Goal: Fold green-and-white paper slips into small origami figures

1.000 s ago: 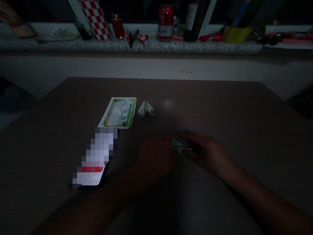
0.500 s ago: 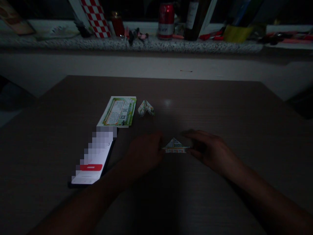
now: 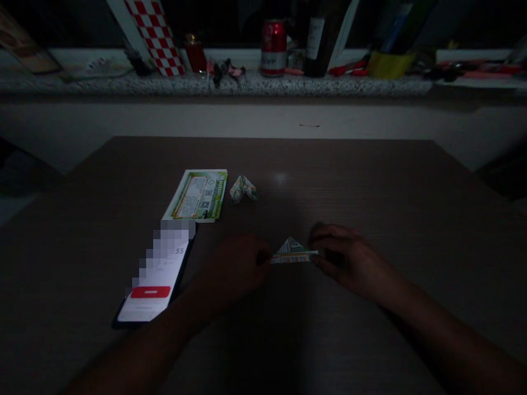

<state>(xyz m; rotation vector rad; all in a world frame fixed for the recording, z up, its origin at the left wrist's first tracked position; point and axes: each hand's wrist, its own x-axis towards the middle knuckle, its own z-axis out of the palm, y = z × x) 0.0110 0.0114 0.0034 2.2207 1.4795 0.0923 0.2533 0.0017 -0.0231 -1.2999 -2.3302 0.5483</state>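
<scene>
A small triangular piece of folded, green-printed paper (image 3: 293, 251) lies near the middle of the dark wood-grain bench (image 3: 370, 181), with both hands on it. The left hand (image 3: 239, 266) is drawn narrow, fingertips closed on the triangle's nine o'clock corner. The right hand (image 3: 346, 258) is curled the same way around the three o'clock corner, so the piece is held at both ends with its point towards twelve. The work looks like paper folding, at the stage of holding a finished crease flat. Another fold would call for one corner to stay pinned while the other is lifted, and the light is dim for lining up edges.

At ten o'clock from the triangle lies a flat stack of green-bordered printed sheets (image 3: 197, 195), with a small crumpled folded paper shape (image 3: 244, 189) just beside it at eleven. A lit phone (image 3: 158, 277) lies at eight o'clock.

Far off at twelve, the speckled stone windowsill (image 3: 288, 83) carries a red drinks can (image 3: 273, 48), a dark glass bottle (image 3: 316, 38) and a yellow tub (image 3: 387, 65). What they contain cannot be made out.
</scene>
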